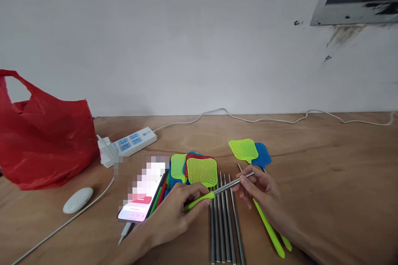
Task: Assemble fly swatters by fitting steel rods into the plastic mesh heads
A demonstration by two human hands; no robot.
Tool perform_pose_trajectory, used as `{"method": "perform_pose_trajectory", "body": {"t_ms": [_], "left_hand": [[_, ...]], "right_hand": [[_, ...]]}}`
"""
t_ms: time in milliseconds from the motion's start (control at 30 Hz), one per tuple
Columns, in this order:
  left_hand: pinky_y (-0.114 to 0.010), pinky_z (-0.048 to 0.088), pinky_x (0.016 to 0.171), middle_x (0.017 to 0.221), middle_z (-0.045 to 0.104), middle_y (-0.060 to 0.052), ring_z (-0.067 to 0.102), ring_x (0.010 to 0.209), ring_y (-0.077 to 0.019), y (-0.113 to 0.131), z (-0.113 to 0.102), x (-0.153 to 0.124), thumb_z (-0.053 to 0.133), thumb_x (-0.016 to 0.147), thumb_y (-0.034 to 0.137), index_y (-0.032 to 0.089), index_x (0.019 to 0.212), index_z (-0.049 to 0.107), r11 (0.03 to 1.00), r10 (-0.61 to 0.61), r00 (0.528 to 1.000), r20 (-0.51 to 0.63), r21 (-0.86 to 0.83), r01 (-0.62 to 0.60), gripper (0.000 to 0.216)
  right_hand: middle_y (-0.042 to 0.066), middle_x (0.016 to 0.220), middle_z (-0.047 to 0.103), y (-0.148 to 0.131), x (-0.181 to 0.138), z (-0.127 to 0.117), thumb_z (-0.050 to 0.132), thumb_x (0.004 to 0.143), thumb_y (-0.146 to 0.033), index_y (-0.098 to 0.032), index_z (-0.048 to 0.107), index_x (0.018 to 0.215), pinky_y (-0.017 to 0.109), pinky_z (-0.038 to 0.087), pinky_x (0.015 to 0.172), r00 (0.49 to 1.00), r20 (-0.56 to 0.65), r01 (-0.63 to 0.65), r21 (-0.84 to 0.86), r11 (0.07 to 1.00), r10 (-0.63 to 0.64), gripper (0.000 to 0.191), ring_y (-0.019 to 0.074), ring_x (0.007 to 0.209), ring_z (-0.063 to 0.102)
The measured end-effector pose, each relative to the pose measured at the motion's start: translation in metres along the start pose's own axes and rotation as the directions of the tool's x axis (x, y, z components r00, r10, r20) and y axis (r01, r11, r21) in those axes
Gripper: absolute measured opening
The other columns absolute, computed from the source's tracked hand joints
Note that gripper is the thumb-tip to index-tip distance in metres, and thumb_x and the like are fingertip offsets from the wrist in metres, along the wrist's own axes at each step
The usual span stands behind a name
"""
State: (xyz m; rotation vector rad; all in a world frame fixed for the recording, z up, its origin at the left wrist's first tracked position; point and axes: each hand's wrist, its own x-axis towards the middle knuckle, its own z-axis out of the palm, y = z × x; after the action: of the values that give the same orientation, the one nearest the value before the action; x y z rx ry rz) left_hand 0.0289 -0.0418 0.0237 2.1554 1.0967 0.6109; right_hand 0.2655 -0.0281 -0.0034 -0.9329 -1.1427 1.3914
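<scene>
My left hand [178,211] is closed round a lime-green fly swatter handle [199,201]. A metal rod [228,185] extends from that handle to the right, and my right hand [259,188] pinches it near its far end. Below and between my hands lie several loose metal rods [222,223], side by side. Behind my left hand is a pile of perforated swatter heads [202,171] in lime, red and blue. Beyond my right hand rest a lime swatter head [243,150] and a blue one [261,155], with lime handles [270,229] showing under my right wrist.
A lit phone [141,198] leans by red and green handles on the left. Further left are a white mouse [77,200], a power strip [133,142] and a red plastic bag [46,140]. A white cable [261,120] runs along the wall.
</scene>
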Motion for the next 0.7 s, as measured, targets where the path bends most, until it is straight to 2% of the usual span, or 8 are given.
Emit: {"method": "perform_pose_trajectory", "body": {"t_ms": [167,267,367,433,533,600,700], "left_hand": [[-0.024,0.021,0.051,0.059,0.034,0.008,0.033,0.053,-0.0111,-0.001,-0.001,-0.001,0.049,0.099,0.035,0.019,0.09,0.062,1.0,-0.008,1.0,0.013,-0.029,0.009,0.022],[-0.024,0.023,0.051,0.06,0.036,0.008,0.035,0.053,-0.0111,0.0,0.001,-0.001,0.049,0.1,0.035,0.019,0.091,0.063,1.0,0.002,1.0,-0.002,-0.021,-0.002,0.023],[-0.024,0.028,0.053,0.061,0.043,0.006,0.039,0.055,-0.0117,0.001,0.002,0.0,0.046,0.101,0.037,0.019,0.091,0.064,0.999,0.049,0.999,-0.02,-0.011,-0.05,0.027],[-0.025,0.035,0.056,0.067,0.053,0.002,0.047,0.06,-0.0135,0.001,0.002,0.0,0.045,0.102,0.038,0.018,0.093,0.064,0.995,0.094,0.995,-0.039,-0.012,-0.094,0.029],[-0.03,0.046,0.073,0.088,0.065,-0.005,0.059,0.082,-0.0189,0.0,-0.001,0.0,0.04,0.104,0.031,0.019,0.099,0.064,0.989,0.15,0.982,-0.111,0.012,-0.149,0.027],[-0.036,0.047,0.086,0.101,0.065,-0.007,0.06,0.096,-0.0218,-0.004,-0.003,0.001,0.04,0.103,0.025,0.02,0.105,0.062,0.985,0.163,0.97,-0.18,0.088,-0.15,0.023],[-0.043,0.046,0.094,0.111,0.064,-0.008,0.058,0.105,-0.0249,-0.013,-0.003,0.003,0.046,0.099,0.019,0.021,0.111,0.06,0.963,0.172,0.957,-0.232,0.244,-0.114,0.018]], "right_hand": [[0.004,0.068,0.071,0.001,0.001,-0.005,0.08,0.075,-0.052,-0.019,0.07,0.083,0.02,0.045,0.039,0.999,0.033,-0.021,-0.013,1.0,0.021,0.035,0.0137,0.054,0.059],[0.005,0.072,0.071,0.002,0.002,-0.005,0.076,0.079,-0.053,-0.019,0.074,0.086,0.02,0.046,0.04,0.997,0.069,-0.041,0.002,0.999,0.041,0.035,0.0137,0.055,0.06],[0.005,0.075,0.07,0.004,0.0,-0.003,0.074,0.082,-0.05,-0.018,0.075,0.086,0.02,0.048,0.042,0.992,0.119,-0.048,-0.001,0.999,0.048,0.032,0.0139,0.059,0.061],[0.004,0.073,0.068,0.005,0.0,-0.003,0.076,0.081,-0.048,-0.018,0.075,0.087,0.019,0.048,0.042,0.992,0.12,-0.05,0.016,0.999,0.047,0.03,0.0136,0.06,0.061],[0.0,0.066,0.062,0.004,0.002,-0.003,0.076,0.081,-0.05,-0.02,0.073,0.086,0.017,0.044,0.039,1.0,0.022,-0.017,0.104,0.994,0.015,0.031,0.0108,0.053,0.057],[-0.002,0.063,0.058,0.001,0.005,-0.005,0.076,0.08,-0.052,-0.02,0.07,0.082,0.016,0.041,0.036,0.996,-0.09,0.026,0.155,0.988,-0.012,0.033,0.008,0.047,0.051],[-0.003,0.066,0.056,-0.006,0.007,-0.009,0.078,0.077,-0.055,-0.02,0.064,0.075,0.016,0.035,0.034,0.968,-0.249,0.071,0.164,0.984,-0.029,0.038,0.0054,0.044,0.044]]}}
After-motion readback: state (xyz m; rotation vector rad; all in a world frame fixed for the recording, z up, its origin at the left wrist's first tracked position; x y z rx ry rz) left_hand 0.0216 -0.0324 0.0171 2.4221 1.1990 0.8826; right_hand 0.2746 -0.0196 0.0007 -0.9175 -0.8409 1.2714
